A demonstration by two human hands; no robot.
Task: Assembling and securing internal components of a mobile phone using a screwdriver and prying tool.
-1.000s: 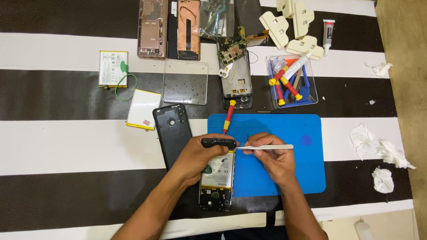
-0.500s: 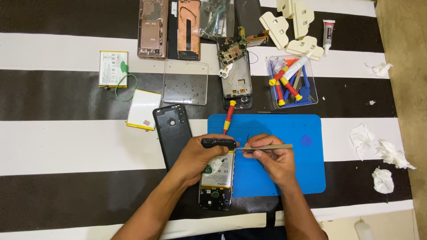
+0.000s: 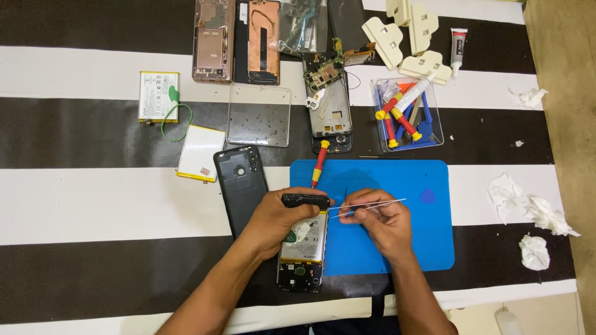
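Opened phone (image 3: 302, 248) lies at the blue mat's (image 3: 428, 248) left edge, steadied by the left hand (image 3: 279, 220) curled over its top, while the right hand (image 3: 379, 223) pinches tweezers (image 3: 366, 208) beside it.

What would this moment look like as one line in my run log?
left hand: holds opened phone on blue mat | right hand: grips tweezers beside phone | nearby: red-yellow screwdriver, black back cover
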